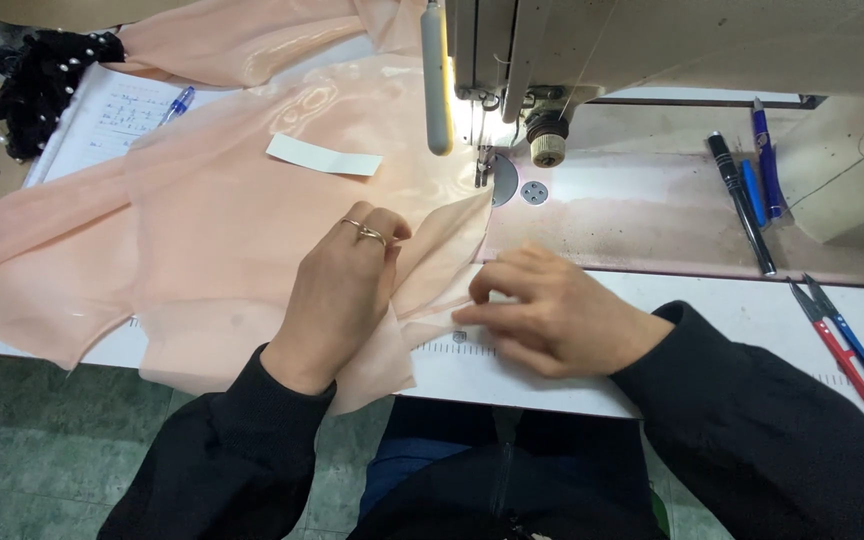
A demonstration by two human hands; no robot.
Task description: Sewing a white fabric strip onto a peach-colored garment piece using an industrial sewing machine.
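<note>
A sheer peach fabric [212,210] is spread over the sewing table, its right edge folded near the needle. My left hand [337,290], with rings on one finger, pinches a fold of this fabric. My right hand [542,310] lies just right of it, fingertips pressing the fabric's edge against the white table top. The presser foot and needle [482,165] of the sewing machine [572,50] stand just beyond both hands. A small white label [324,156] lies on the fabric.
Dark and blue pens [747,190] lie to the right of the machine. Red and blue thread snips [845,340] rest at the right table edge. A notebook with a blue pen [178,103] and black beaded cloth [42,85] lie at the far left.
</note>
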